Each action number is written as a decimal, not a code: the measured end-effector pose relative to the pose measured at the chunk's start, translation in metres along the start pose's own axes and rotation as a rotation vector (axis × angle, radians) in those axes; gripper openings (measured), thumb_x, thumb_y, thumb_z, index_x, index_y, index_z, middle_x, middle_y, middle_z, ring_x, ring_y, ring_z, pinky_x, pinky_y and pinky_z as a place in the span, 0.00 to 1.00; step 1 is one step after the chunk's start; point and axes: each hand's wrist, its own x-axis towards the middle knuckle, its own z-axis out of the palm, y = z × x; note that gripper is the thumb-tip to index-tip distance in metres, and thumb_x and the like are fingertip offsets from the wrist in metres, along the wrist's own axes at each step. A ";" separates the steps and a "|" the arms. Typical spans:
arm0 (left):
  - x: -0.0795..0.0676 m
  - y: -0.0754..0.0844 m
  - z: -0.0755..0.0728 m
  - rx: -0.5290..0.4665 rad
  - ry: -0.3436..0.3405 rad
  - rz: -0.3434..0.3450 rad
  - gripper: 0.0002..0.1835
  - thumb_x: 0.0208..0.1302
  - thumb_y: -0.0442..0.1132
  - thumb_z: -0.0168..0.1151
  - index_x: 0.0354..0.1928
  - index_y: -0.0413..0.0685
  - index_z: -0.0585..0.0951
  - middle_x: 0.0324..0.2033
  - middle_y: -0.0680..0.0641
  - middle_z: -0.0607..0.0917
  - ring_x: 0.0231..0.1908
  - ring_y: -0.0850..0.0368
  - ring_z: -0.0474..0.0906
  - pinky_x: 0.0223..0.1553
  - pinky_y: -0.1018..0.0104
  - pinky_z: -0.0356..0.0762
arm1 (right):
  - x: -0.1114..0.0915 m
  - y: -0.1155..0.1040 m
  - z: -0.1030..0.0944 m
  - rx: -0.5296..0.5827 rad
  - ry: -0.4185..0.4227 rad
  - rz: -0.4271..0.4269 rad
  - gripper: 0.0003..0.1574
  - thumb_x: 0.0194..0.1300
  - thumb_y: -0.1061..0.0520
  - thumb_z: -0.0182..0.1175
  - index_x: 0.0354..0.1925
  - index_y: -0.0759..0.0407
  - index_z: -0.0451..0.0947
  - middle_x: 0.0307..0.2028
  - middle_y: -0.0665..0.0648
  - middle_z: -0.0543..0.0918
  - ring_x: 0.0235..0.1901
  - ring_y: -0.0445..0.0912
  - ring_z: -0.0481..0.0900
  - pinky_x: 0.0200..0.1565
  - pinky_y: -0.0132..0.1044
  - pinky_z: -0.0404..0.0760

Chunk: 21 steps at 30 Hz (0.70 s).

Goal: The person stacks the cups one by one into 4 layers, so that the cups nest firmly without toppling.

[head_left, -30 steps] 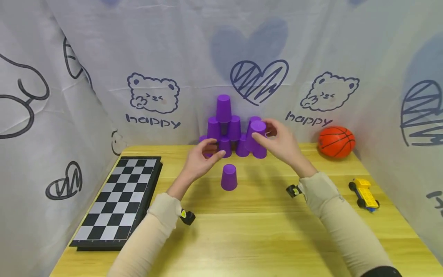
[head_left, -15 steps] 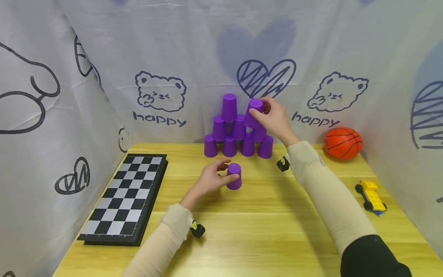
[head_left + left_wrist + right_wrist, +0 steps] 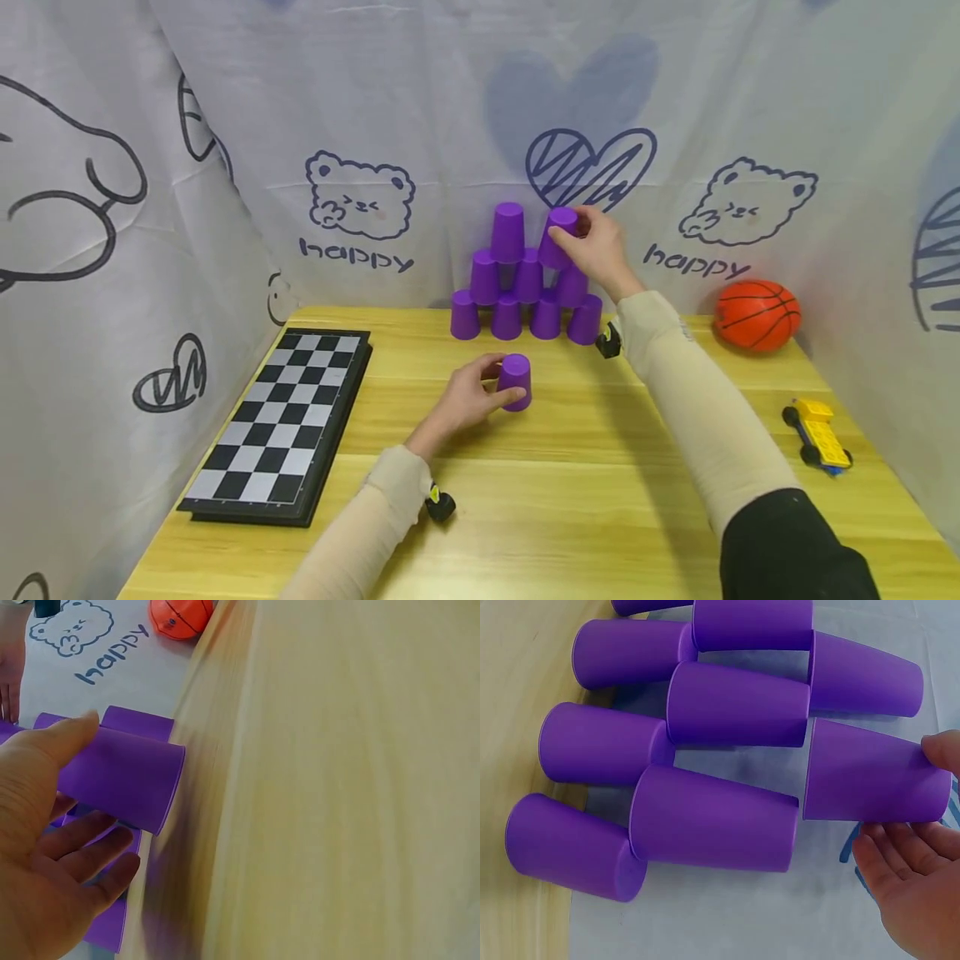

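Observation:
Upside-down purple cups form a pyramid at the table's back: several in the bottom row, three in the middle row, and a top-row cup [image 3: 508, 235] at left. Beside that one, my right hand [image 3: 602, 247] pinches another purple cup [image 3: 555, 243] between thumb and fingers. In the right wrist view this held cup [image 3: 874, 780] has its rim right at the middle-row cups [image 3: 716, 821]. Nearer me, my left hand [image 3: 465, 398] has thumb and fingers round a single upside-down purple cup [image 3: 515, 373] on the table. The left wrist view shows the thumb along this cup's [image 3: 127, 772] side.
A folding chessboard [image 3: 281, 421] lies at the left of the wooden table [image 3: 570, 517]. On the right are an orange basketball [image 3: 757, 315] and a yellow toy car [image 3: 821, 437]. A printed white curtain [image 3: 450, 100] hangs close behind the cups.
My right hand has raised its cup from in front of the pyramid to the top row. The left hand has moved down from beside the pyramid and taken hold of the single cup.

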 end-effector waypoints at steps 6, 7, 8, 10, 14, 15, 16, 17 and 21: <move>0.001 -0.002 0.006 0.014 0.015 0.007 0.33 0.64 0.45 0.78 0.68 0.44 0.78 0.60 0.39 0.87 0.58 0.42 0.86 0.60 0.54 0.86 | 0.003 0.001 0.004 0.001 0.024 -0.013 0.33 0.68 0.48 0.68 0.63 0.67 0.77 0.53 0.68 0.85 0.52 0.57 0.82 0.59 0.48 0.81; 0.001 -0.002 0.007 0.018 0.015 0.006 0.33 0.64 0.45 0.78 0.68 0.44 0.78 0.59 0.38 0.87 0.58 0.42 0.87 0.60 0.53 0.86 | 0.003 0.001 0.004 -0.002 0.025 -0.013 0.33 0.68 0.48 0.68 0.63 0.67 0.77 0.53 0.68 0.85 0.52 0.57 0.81 0.59 0.48 0.81; 0.001 -0.002 0.007 0.024 0.015 0.004 0.33 0.64 0.45 0.78 0.68 0.45 0.78 0.59 0.38 0.87 0.58 0.42 0.87 0.60 0.53 0.86 | 0.004 0.001 0.004 -0.007 0.024 -0.011 0.33 0.69 0.48 0.68 0.63 0.67 0.77 0.53 0.69 0.85 0.51 0.57 0.81 0.59 0.48 0.81; 0.000 -0.003 0.008 0.037 0.017 0.011 0.32 0.64 0.45 0.77 0.68 0.45 0.78 0.58 0.38 0.88 0.57 0.42 0.87 0.60 0.52 0.86 | 0.005 0.002 0.005 -0.014 0.021 -0.003 0.33 0.69 0.48 0.67 0.63 0.67 0.77 0.54 0.69 0.85 0.52 0.57 0.81 0.59 0.48 0.81; 0.000 -0.005 0.008 0.061 0.025 0.024 0.32 0.65 0.46 0.77 0.67 0.45 0.79 0.57 0.38 0.88 0.56 0.43 0.87 0.60 0.52 0.86 | 0.008 0.003 0.006 -0.015 0.019 0.006 0.32 0.70 0.48 0.66 0.63 0.67 0.77 0.55 0.69 0.84 0.52 0.57 0.81 0.60 0.48 0.81; 0.000 -0.005 0.008 0.062 0.028 0.029 0.31 0.65 0.46 0.77 0.67 0.45 0.79 0.57 0.38 0.88 0.56 0.43 0.88 0.60 0.52 0.86 | 0.009 0.003 0.007 -0.016 0.018 0.007 0.32 0.70 0.48 0.66 0.63 0.67 0.77 0.55 0.69 0.84 0.52 0.57 0.81 0.60 0.48 0.81; 0.000 -0.005 0.007 0.061 0.029 0.030 0.31 0.65 0.46 0.77 0.67 0.45 0.79 0.57 0.38 0.88 0.56 0.43 0.88 0.60 0.52 0.86 | 0.010 0.003 0.007 -0.020 0.017 0.009 0.32 0.70 0.48 0.66 0.63 0.67 0.76 0.55 0.69 0.84 0.52 0.57 0.81 0.60 0.48 0.81; 0.000 -0.005 0.006 0.059 0.029 0.034 0.31 0.65 0.46 0.77 0.67 0.46 0.79 0.57 0.38 0.89 0.56 0.43 0.88 0.60 0.52 0.86 | 0.011 0.003 0.007 -0.026 0.015 0.010 0.33 0.70 0.47 0.66 0.63 0.67 0.76 0.55 0.68 0.84 0.52 0.57 0.80 0.60 0.49 0.81; 0.000 -0.006 0.004 0.054 0.026 0.032 0.31 0.65 0.46 0.77 0.67 0.46 0.79 0.56 0.39 0.89 0.55 0.43 0.88 0.60 0.52 0.86 | 0.014 0.002 0.010 -0.060 0.008 0.013 0.34 0.70 0.46 0.66 0.64 0.67 0.76 0.55 0.68 0.85 0.53 0.57 0.81 0.60 0.49 0.81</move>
